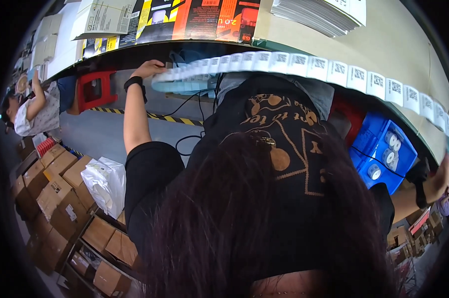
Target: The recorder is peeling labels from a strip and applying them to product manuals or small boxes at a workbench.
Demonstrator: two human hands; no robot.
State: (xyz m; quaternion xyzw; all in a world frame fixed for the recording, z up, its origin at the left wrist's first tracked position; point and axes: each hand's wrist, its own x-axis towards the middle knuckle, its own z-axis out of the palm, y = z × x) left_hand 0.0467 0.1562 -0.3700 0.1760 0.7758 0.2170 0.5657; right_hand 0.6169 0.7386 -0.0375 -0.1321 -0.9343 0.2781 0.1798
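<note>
A long strip of white labels (299, 63) with square printed codes is stretched in an arc along the front of the table, from one hand to the other. At its left end my left hand (149, 69) is closed, its fingers pinching the strip. The strip's backing shows pale blue where it loops below that hand. Far out at the right rim my right hand (440, 178) is raised at the strip's other end and appears closed on it, partly blurred. Both arms are spread wide.
The table (408, 44) carries a paper stack (323, 17), orange and yellow printed boxes (204, 20) and folded white cartons (105, 17). Below stand a blue bin (383, 144) of label rolls and a red stool (96, 89). Cables (184, 144), cardboard boxes (60, 198) and another person (35, 109) are around.
</note>
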